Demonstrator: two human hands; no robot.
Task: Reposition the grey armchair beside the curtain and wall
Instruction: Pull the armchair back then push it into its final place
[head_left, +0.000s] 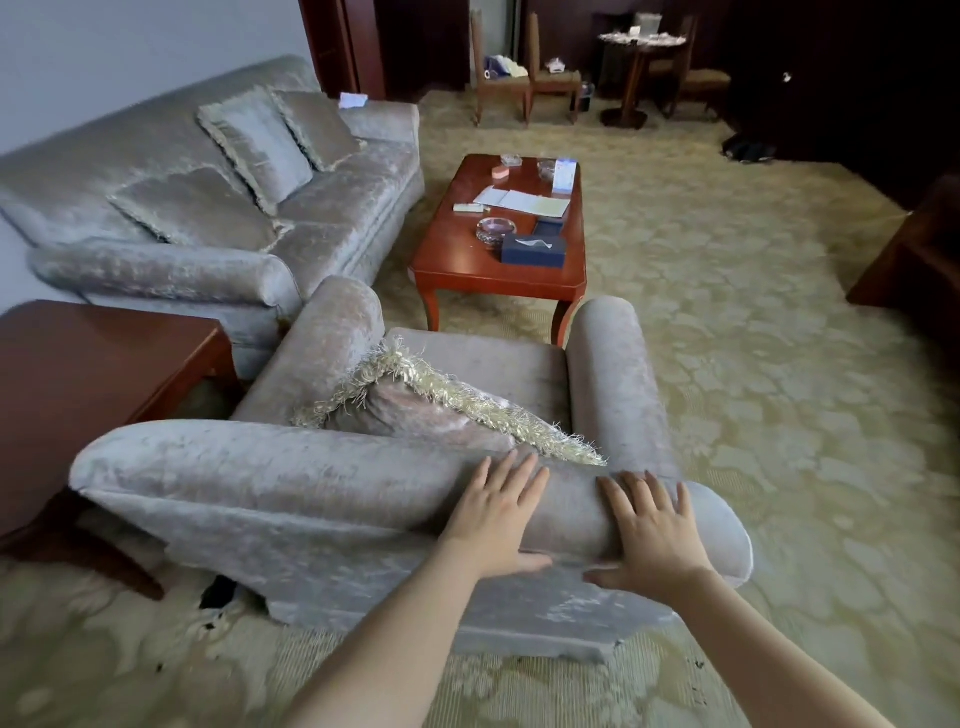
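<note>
From the head camera, both bare forearms reach forward and down to the rolled top of the backrest of the grey armchair (291, 467), which stands just in front of the viewer with its back toward the camera and its seat facing away. The left hand (498, 519) lies flat on the roll, fingers spread and pointing forward over the top, thumb tucked under the roll's near edge. The right hand (654, 530) sits just beside it toward the backrest's right end, likewise flat with fingers splayed, thumb stretched leftward along the underside. Neither hand pinches anything; both press open-palmed on the fabric.

A fringed cushion (426, 400) leans in the seat against the backrest. The armchair sits on patterned carpet (779, 395), its left arm close to a grey sofa (218, 208) and a dark wooden side surface (83, 374) at the left. Ahead of the seat stands a red-brown coffee surface (467, 260) carrying papers, a glass ashtray and a blue tissue box (532, 250).
</note>
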